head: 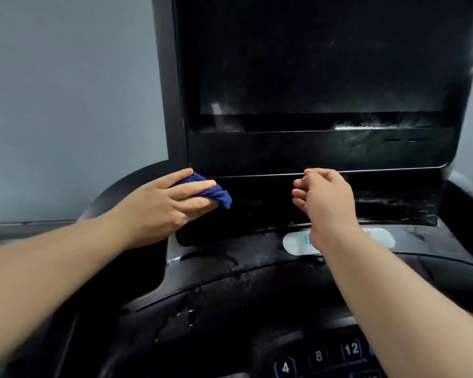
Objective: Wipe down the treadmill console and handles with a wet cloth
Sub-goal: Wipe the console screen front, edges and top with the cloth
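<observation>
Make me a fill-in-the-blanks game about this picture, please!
1. The left hand grips a cloth whose colour is ____.
2. The right hand has curled fingers and holds ____.
3. The buttons at the bottom show 4, 8 and ____.

Missing words: blue; nothing; 12.

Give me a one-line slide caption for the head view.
Left hand grips a blue cloth against the console below the dark screen; right hand hovers nearby, curled and empty.
</observation>
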Demonstrator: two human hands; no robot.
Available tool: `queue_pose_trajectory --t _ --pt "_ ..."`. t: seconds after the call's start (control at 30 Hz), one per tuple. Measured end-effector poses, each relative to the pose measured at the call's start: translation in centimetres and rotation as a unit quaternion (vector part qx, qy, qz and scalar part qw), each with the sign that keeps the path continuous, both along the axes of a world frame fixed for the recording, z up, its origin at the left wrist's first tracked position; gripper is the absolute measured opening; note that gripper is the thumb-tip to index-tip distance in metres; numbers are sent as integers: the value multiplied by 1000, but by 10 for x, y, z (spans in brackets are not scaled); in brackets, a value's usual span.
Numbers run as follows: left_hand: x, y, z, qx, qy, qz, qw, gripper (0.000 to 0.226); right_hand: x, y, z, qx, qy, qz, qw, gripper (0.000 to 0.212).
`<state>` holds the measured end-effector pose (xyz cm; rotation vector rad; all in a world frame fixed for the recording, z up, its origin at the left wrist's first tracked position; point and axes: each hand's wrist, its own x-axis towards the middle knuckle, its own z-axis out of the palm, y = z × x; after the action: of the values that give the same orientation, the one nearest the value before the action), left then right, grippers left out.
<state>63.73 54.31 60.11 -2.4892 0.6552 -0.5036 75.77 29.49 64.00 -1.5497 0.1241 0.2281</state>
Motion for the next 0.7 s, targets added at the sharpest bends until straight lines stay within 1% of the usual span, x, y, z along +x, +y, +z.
queue_pose_trajectory --t 0.07,0.1,0.13,0.17,0.2,0.23,0.27,0.3,0.33,0.37,0.4,0.43,0.47,0.57,0.6,0.63,0.7 --pt "-13 10 2 -26 -11 4 1000 50 -8 8 1 -16 -27 26 999 17" --pt "-18 11 1 -52 -30 8 998 46 -12 12 3 -25 -43 38 998 18" --pt "-19 9 -2 -102 -59 26 993 42 -16 16 5 -35 -59 46 997 19" --pt "-19 3 -4 -187 -95 65 976 38 -19 22 7 -43 -73 52 995 19" --pt "-15 -9 -5 -304 -129 119 936 38 -22 28 9 -50 -89 55 993 20" --pt "-10 -25 -4 -434 -151 180 870 43 -24 35 11 -58 -106 57 991 20" --pt "-3 -43 -1 -547 -154 233 790 48 -26 42 13 -67 -124 61 988 20" --pt "5 -61 1 -625 -148 271 717 51 -28 50 15 -74 -141 67 985 20" --pt "13 -76 0 -669 -149 294 666 53 -29 57 16 -81 -160 73 981 20" --pt "19 -86 -1 -686 -161 304 641 53 -30 63 17 -89 -180 77 977 19" --pt "25 -90 0 -686 -181 301 637 53 -30 68 19 -98 -201 79 971 19" --pt "29 -88 4 -677 -203 290 645 53 -28 73 21 -104 -219 78 967 18" --pt "34 -81 9 -661 -217 278 662 52 -26 77 24 -108 -231 75 964 17" --pt "56 -49 33 -596 -235 238 730 51 -21 87 32 -120 -256 75 956 17" --pt "63 -39 44 -586 -236 224 742 51 -20 90 34 -129 -271 80 951 17" --pt "71 -32 54 -588 -236 213 744 50 -19 92 37 -138 -289 87 943 17" --pt "78 -26 66 -613 -238 199 727 51 -16 95 43 -161 -330 106 924 17"
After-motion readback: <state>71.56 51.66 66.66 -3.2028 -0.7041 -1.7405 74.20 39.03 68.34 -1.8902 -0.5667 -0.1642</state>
